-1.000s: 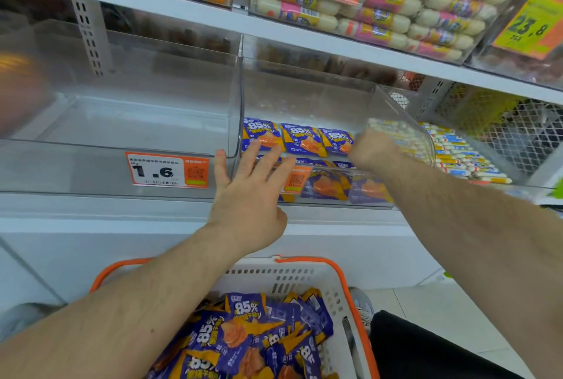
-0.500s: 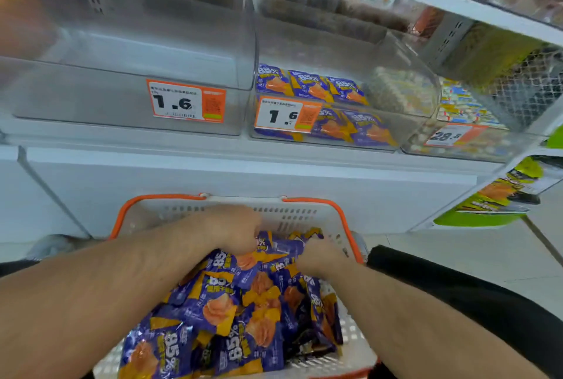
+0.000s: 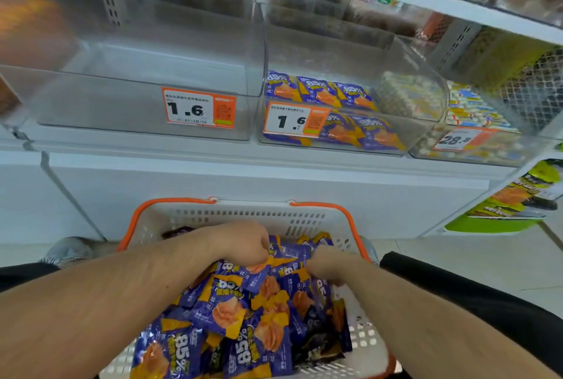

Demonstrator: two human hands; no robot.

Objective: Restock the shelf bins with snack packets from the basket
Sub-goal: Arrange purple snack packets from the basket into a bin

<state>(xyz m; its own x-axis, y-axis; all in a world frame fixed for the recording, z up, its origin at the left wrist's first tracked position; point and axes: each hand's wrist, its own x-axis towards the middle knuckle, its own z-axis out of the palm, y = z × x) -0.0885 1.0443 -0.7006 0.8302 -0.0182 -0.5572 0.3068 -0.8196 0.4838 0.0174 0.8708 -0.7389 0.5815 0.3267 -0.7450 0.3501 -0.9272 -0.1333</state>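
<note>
at nine o'clock the left hand point(image 3: 240, 244) curled knuckles-up over purple-and-orange foil snack packets point(image 3: 231, 311) heaped in the white perforated plastic basket with orange rim point(image 3: 170, 211); the right hand point(image 3: 327, 264), at three o'clock, dug in, fingers hidden, grip unclear. packets looked light, crinkly and slippery, best pinched by their edges. the clear plastic shelf bin point(image 3: 335, 122) sat at twelve o'clock.

**Purple snack packets in basket and bin**

The white perforated basket point(image 3: 243, 214) with an orange rim sits low in front of the shelf, heaped with purple-and-orange snack packets point(image 3: 225, 314) marked "85%", lying flat and overlapping at mixed angles. On the shelf, the clear middle bin point(image 3: 335, 52) holds a few of the same packets point(image 3: 316, 90) laid in a row. The clear bin point(image 3: 146, 52) to its left shows no packets.
</note>
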